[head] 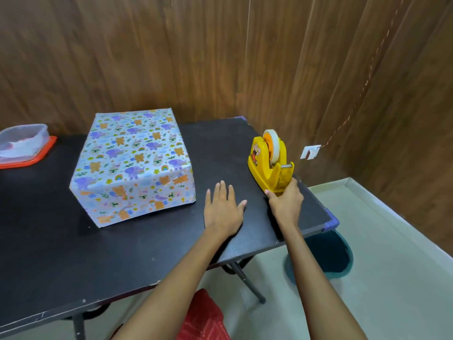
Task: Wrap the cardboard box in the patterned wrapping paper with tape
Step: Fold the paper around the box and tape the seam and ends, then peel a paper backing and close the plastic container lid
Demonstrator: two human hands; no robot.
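The box [133,165] stands on the black table [73,253], fully covered in pale blue paper printed with elephants, bears and rainbows. No cardboard shows. To its right, my left hand [224,209] lies flat on the tabletop, palm down and fingers spread, holding nothing. Near the table's right edge sits a yellow tape dispenser [269,163] with a roll of tape [272,146] in it. My right hand [286,202] grips the dispenser's near end at the cutter.
A clear plastic container on an orange lid [22,146] sits at the table's far left. A dark teal bin [323,256] stands on the floor under the right corner. Wood-panelled walls close in behind and to the right.
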